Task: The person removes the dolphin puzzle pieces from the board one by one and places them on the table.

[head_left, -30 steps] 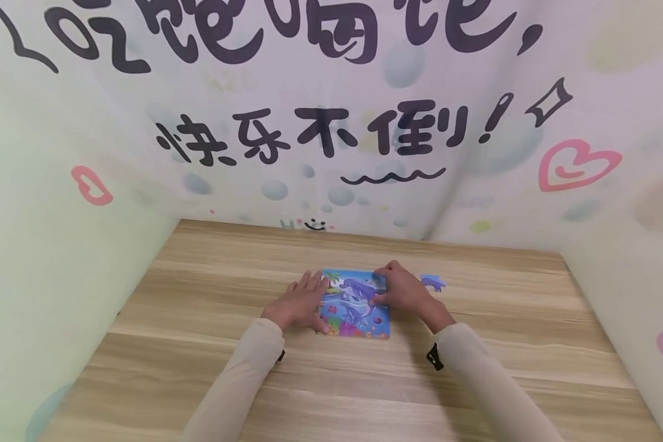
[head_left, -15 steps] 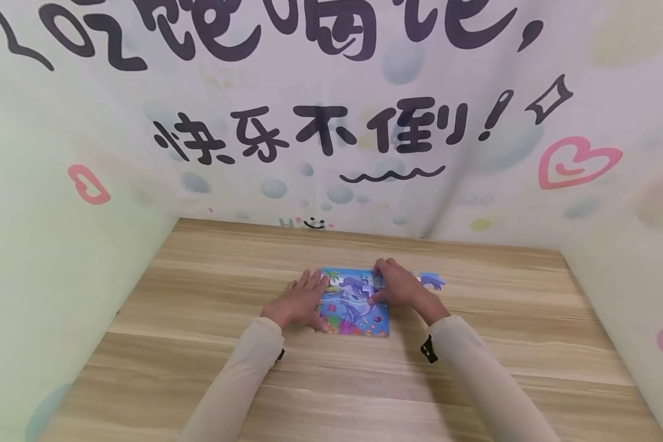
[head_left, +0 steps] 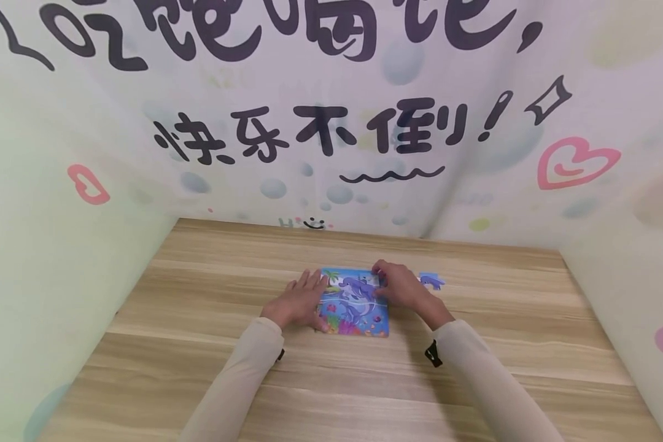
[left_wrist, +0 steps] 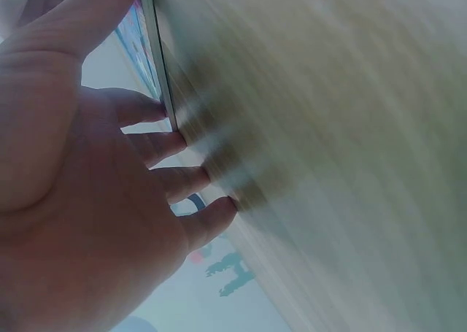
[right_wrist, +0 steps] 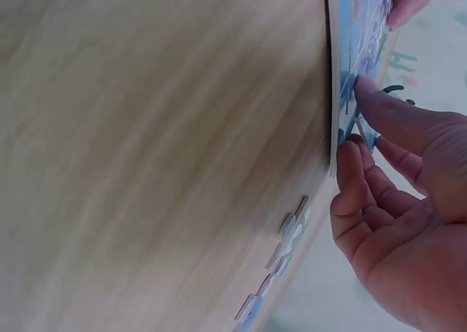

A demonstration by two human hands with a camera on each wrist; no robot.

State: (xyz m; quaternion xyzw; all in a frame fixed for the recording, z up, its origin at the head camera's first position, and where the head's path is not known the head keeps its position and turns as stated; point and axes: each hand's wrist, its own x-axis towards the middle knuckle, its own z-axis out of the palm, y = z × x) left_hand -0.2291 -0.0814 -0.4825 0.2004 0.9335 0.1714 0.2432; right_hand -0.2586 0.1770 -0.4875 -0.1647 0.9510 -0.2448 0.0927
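Note:
A dolphin jigsaw puzzle (head_left: 353,304) in a flat square tray lies on the wooden table, showing purple dolphins, a palm and coral. My left hand (head_left: 301,301) rests along its left edge, fingers spread, thumb near the lower left corner. In the left wrist view, the fingertips of that hand (left_wrist: 109,171) touch the tray's side and the table. At the upper right corner, my right hand (head_left: 403,287) pinches a puzzle piece (right_wrist: 356,120) against the puzzle, its lower fingers curled at the tray's edge. The hand hides part of that corner.
Loose puzzle pieces (head_left: 431,281) with a dolphin print lie just right of the right hand; the right wrist view shows several loose pieces (right_wrist: 288,237) flat on the table (head_left: 199,344). A printed white cloth wall (head_left: 287,202) rises behind the table.
My right hand has shifted slightly at the upper right corner, its thumb moving right and up. The piece edges that stuck out near the thumb half a second ago now look level. My left hand stays still.

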